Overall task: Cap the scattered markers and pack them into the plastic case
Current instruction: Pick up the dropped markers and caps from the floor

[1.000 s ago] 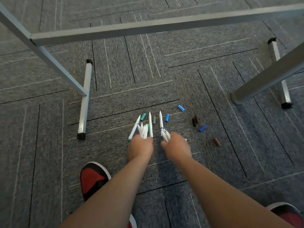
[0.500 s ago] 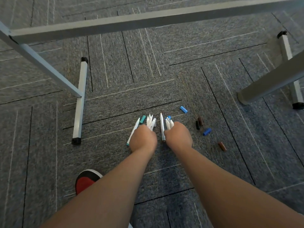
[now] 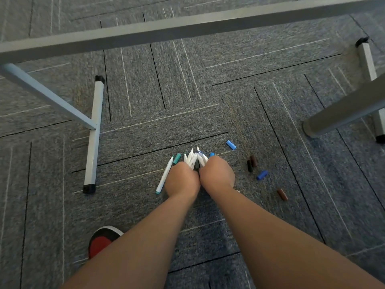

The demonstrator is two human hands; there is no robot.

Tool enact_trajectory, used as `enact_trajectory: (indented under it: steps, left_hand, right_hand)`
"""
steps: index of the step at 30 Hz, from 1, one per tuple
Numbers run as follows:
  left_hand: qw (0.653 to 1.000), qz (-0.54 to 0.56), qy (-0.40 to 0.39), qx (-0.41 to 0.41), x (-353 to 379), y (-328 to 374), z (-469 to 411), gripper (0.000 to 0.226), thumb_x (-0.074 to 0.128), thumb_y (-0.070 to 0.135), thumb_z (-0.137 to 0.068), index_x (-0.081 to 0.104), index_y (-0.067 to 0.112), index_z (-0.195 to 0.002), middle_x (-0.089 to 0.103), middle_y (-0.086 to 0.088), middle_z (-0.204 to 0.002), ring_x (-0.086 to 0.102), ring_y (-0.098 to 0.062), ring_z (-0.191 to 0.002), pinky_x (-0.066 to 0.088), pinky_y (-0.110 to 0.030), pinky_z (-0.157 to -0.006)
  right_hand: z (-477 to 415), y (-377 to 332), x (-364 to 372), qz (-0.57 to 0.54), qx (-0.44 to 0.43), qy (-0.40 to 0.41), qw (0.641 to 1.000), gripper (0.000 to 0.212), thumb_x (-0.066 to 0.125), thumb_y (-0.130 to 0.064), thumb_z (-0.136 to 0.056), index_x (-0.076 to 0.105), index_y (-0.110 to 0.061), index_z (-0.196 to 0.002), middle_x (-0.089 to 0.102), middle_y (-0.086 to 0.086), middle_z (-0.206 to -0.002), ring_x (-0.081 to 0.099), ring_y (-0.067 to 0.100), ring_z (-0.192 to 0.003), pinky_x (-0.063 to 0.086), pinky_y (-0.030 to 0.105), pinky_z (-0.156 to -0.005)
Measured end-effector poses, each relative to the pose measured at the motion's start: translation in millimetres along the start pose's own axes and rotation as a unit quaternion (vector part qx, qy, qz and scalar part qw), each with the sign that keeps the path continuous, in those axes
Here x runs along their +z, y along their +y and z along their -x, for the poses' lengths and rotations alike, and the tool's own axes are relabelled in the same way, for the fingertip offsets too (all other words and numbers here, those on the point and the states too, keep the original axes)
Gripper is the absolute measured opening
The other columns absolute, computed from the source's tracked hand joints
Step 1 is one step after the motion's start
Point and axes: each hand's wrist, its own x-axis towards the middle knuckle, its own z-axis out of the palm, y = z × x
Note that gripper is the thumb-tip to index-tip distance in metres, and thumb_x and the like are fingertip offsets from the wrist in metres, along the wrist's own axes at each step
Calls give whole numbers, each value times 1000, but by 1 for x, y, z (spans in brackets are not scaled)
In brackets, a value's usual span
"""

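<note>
My left hand [image 3: 182, 181] and my right hand [image 3: 217, 175] are pressed side by side on the grey carpet, both closed around a bunch of white uncapped markers [image 3: 194, 158] whose tips fan out beyond my fingers. One white marker with a teal end [image 3: 164, 177] lies loose just left of my left hand. Loose caps lie around: a teal cap [image 3: 177, 158], a light blue cap [image 3: 230, 144], a blue cap [image 3: 261, 175], a black cap [image 3: 249, 165] beside a dark brown cap [image 3: 253, 160], and a brown cap [image 3: 282, 194]. No plastic case is in view.
A grey table frame surrounds the spot: a crossbar [image 3: 187, 30] overhead, a floor foot [image 3: 93, 134] at the left, a slanted leg [image 3: 345, 111] and another foot [image 3: 369, 80] at the right. My red and black shoe [image 3: 103, 239] rests at the lower left.
My two hands have closed in until they touch, merging their separate bundles into one bunch. The single marker that lay between them is now gathered in.
</note>
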Motion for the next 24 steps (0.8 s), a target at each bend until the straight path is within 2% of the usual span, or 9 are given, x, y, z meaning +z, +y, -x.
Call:
enact_trajectory:
  steps: [3, 5, 7, 9, 13, 15, 17, 20, 24]
  left_hand:
    - [999, 35, 0, -13, -8, 0, 2, 19, 63, 28, -85, 56, 15, -74, 64, -3, -80, 57, -26, -69, 39, -29, -58]
    - [999, 43, 15, -15, -17, -4, 4, 17, 65, 31, -84, 60, 16, -85, 59, -1, -78, 55, -24, -68, 38, -28, -57]
    - [998, 48, 30, -13, -27, -9, 4, 19, 65, 32, -86, 62, 15, -95, 56, 2, -74, 52, -18, -61, 33, -27, -50]
    - [999, 37, 33, -13, -37, -15, 2, 21, 63, 32, -89, 62, 15, -101, 53, 4, -74, 48, -15, -59, 29, -28, -48]
    - [999, 7, 30, -12, -56, -24, -6, 27, 61, 33, -92, 62, 14, -111, 58, -1, -92, 50, -20, -73, 35, -30, -58]
    - [1000, -2, 25, -9, -59, -31, -9, 26, 60, 32, -92, 61, 18, -114, 64, -2, -100, 52, -21, -77, 39, -31, -63]
    - [999, -34, 15, 4, -60, -38, -10, 22, 58, 28, -93, 59, 20, -114, 66, -2, -103, 54, -22, -79, 41, -32, -65]
    - [997, -63, 11, 32, -55, -48, -13, 26, 56, 21, -92, 59, 24, -117, 67, -1, -105, 62, -25, -87, 45, -33, -66]
    - [996, -77, 17, 42, -45, -55, -17, 25, 55, 18, -93, 59, 21, -117, 67, -4, -110, 65, -29, -99, 48, -36, -72]
  right_hand:
    - [1, 2, -4, -14, 6, -15, 1000, 24, 57, -18, -90, 47, -17, -68, 56, -1, -70, 54, 16, -60, 38, 26, -53]
    - [5, 5, -7, -43, 8, -20, 999, 23, 63, -27, -90, 50, -16, -74, 56, -1, -72, 57, 19, -65, 39, 26, -55]
    - [11, 7, -10, -85, 11, -14, 996, 21, 66, -33, -89, 55, -16, -83, 58, -2, -74, 57, 17, -66, 39, 27, -55]
    - [15, 8, -10, -122, 17, -10, 992, 20, 66, -34, -88, 59, -15, -88, 62, -1, -77, 61, 18, -70, 47, 30, -60]
    - [17, 2, -9, -178, 22, -21, 984, 19, 66, -29, -87, 59, -11, -90, 64, 4, -81, 63, 22, -74, 53, 35, -64]
    - [19, -4, -7, -185, 8, -25, 982, 17, 65, -26, -87, 56, -11, -88, 62, 4, -82, 60, 23, -73, 44, 31, -59]
    - [21, -9, -4, -191, -6, -28, 981, 16, 63, -25, -87, 57, -11, -90, 62, 5, -84, 58, 24, -74, 38, 28, -57]
    - [21, -17, 4, -199, -10, -26, 980, 15, 63, -25, -86, 56, -13, -92, 61, 4, -83, 58, 21, -73, 35, 27, -54]
    - [19, -25, 16, -196, -12, -23, 980, 14, 62, -26, -83, 53, -16, -84, 59, 1, -76, 57, 22, -70, 41, 29, -57]
